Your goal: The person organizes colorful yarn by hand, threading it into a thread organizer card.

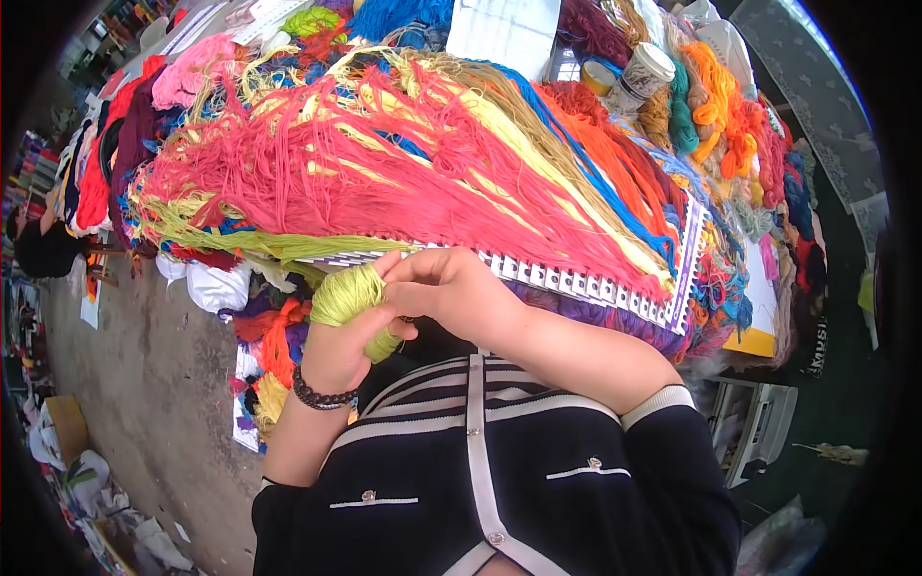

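A ball of lime-green yarn (348, 298) rests in my left hand (338, 348), whose fingers and thumb curl round it. My right hand (429, 280) touches the ball's right side, its thumb and fingers pinched together; whatever they hold is too small to make out. Just beyond both hands runs a row of white perforated cards (562, 278) threaded with yarn. Long pink strands (384, 187) spread from the cards over the pile, among yellow, blue and orange ones. Green strands (279, 242) lie along the near left edge.
A white cup (645, 72) and a paper sheet (501, 34) are at the back of the pile. Orange yarn (279, 346) hangs low beside my left arm. Another person (46, 245) is at the far left. A whitish machine (759, 427) stands at the right.
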{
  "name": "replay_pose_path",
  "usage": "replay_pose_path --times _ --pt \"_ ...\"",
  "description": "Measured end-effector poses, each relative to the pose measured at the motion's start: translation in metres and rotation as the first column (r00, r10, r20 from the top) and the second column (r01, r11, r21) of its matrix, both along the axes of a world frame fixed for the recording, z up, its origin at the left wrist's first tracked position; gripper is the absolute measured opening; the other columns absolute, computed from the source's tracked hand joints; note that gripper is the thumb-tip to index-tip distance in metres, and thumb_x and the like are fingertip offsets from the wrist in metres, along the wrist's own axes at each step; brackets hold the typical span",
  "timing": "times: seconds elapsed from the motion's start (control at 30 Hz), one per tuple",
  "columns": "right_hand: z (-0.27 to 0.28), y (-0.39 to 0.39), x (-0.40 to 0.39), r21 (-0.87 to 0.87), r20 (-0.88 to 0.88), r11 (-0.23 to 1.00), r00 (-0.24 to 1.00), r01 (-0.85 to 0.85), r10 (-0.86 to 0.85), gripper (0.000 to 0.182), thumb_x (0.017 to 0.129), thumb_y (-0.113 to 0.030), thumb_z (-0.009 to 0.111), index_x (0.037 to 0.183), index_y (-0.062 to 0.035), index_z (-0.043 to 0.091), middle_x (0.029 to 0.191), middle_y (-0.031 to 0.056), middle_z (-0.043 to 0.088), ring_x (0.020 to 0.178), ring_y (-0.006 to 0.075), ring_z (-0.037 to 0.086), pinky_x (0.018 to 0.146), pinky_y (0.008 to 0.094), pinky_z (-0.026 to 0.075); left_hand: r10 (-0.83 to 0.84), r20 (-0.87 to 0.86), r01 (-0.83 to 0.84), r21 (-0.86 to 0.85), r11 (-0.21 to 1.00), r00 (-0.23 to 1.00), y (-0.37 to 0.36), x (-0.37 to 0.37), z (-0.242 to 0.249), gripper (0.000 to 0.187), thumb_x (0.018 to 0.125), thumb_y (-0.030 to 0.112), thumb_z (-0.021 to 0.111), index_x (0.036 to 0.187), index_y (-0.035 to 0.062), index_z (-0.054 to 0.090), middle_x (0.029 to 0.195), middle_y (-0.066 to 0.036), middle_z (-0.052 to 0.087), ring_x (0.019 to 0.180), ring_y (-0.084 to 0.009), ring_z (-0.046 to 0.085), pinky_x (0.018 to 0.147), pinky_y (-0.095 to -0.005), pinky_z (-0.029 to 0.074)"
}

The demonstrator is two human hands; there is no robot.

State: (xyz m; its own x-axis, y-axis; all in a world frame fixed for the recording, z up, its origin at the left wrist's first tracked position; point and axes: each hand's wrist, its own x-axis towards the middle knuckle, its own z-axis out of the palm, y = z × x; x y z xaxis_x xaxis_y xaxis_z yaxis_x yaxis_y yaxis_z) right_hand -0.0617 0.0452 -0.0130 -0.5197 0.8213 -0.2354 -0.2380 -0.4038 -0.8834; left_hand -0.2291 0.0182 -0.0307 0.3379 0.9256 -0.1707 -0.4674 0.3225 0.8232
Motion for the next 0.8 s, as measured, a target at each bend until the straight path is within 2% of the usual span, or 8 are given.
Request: replay_pose_path --times 0.1,0.33,0.43,0.5,0.53,0.67,0.73,0.8 --pt "0.004 0.000 0.003 0.016 -0.045 1.000 0.999 -0.020 0.021 0.010 0.086 -0.002 0.056 0.087 0.0066 0.061 0.075 0.0077 0.061 0.063 0.0121 0.056 0.062 0.0243 0.046 -0.016 0.028 0.016 -0.030 0.999 0.999 0.001 -0.005 0.002 0.046 0.086 -0.001 0.048 0.131 -0.0052 0.042 0.114 -0.013 0.057 0.092 -0.0204 0.062 0.070 -0.0317 0.054" --pt "0.008 -0.001 0.004 -0.062 -0.087 0.998 0.996 0.009 -0.015 0.009 0.084 0.000 0.057 0.084 0.0078 0.060 0.074 0.0073 0.060 0.061 0.0109 0.056 0.060 0.0249 0.045 0.017 0.007 -0.017 -0.038 0.999 1.000 -0.002 0.001 0.004 0.044 0.087 -0.001 0.046 0.130 -0.0040 0.043 0.112 -0.012 0.058 0.090 -0.0207 0.062 0.068 -0.0307 0.055" --pt "-0.001 -0.001 0.004 -0.058 -0.010 0.998 1.000 -0.010 0.009 0.012 0.087 -0.004 0.057 0.089 0.0069 0.062 0.074 0.0081 0.062 0.061 0.0116 0.055 0.060 0.0240 0.045 0.019 -0.037 -0.020 -0.027 0.999 0.999 -0.002 0.006 0.004 0.044 0.087 -0.002 0.046 0.131 -0.0038 0.043 0.111 -0.012 0.058 0.090 -0.0189 0.062 0.069 -0.0301 0.055" --pt "-0.003 -0.001 0.002 0.022 0.098 1.000 0.995 -0.002 0.000 0.013 0.087 -0.005 0.057 0.089 0.0068 0.063 0.072 0.0089 0.062 0.059 0.0118 0.056 0.058 0.0243 0.045 0.034 -0.058 -0.034 -0.011 0.999 0.998 -0.003 0.011 0.004 0.044 0.086 -0.003 0.047 0.131 -0.0039 0.043 0.111 -0.011 0.058 0.088 -0.0178 0.062 0.068 -0.0293 0.054" --pt "-0.002 -0.001 0.003 0.022 0.098 1.000 0.995 0.001 -0.003 0.013 0.087 -0.005 0.057 0.089 0.0068 0.063 0.072 0.0089 0.062 0.059 0.0118 0.056 0.058 0.0243 0.045 0.047 -0.078 -0.047 0.006 0.999 0.996 -0.003 0.013 0.005 0.045 0.086 -0.003 0.047 0.131 -0.0039 0.043 0.111 -0.011 0.058 0.087 -0.0166 0.061 0.066 -0.0286 0.054" --pt "0.001 -0.002 0.003 -0.032 -0.025 0.999 1.000 -0.012 0.011 0.013 0.088 -0.005 0.056 0.087 0.0071 0.062 0.070 0.0092 0.062 0.058 0.0131 0.058 0.056 0.0248 0.046 -0.001 -0.087 -0.001 -0.015 1.000 0.996 -0.003 0.004 -0.001 0.045 0.086 -0.002 0.047 0.131 -0.0041 0.042 0.112 -0.011 0.058 0.084 -0.0158 0.061 0.063 -0.0274 0.054" --pt "0.003 -0.002 0.003 -0.034 -0.091 0.999 0.996 -0.014 0.011 0.012 0.087 -0.003 0.056 0.084 0.0074 0.061 0.068 0.0086 0.061 0.057 0.0135 0.059 0.053 0.0249 0.046 -0.008 0.011 0.009 -0.096 0.995 1.000 -0.003 0.001 -0.001 0.046 0.085 0.000 0.047 0.131 -0.0040 0.043 0.113 -0.012 0.058 0.081 -0.0157 0.060 0.060 -0.0271 0.053" --pt "0.006 -0.002 0.004 -0.036 -0.096 0.999 0.995 -0.019 0.015 0.014 0.089 -0.004 0.055 0.091 0.0074 0.062 0.074 0.0099 0.062 0.061 0.0145 0.058 0.059 0.0268 0.047 0.016 0.036 -0.012 -0.105 0.994 0.999 -0.003 0.004 -0.001 0.046 0.085 0.001 0.046 0.131 -0.0039 0.043 0.113 -0.012 0.058 0.081 -0.0161 0.061 0.060 -0.0276 0.053"
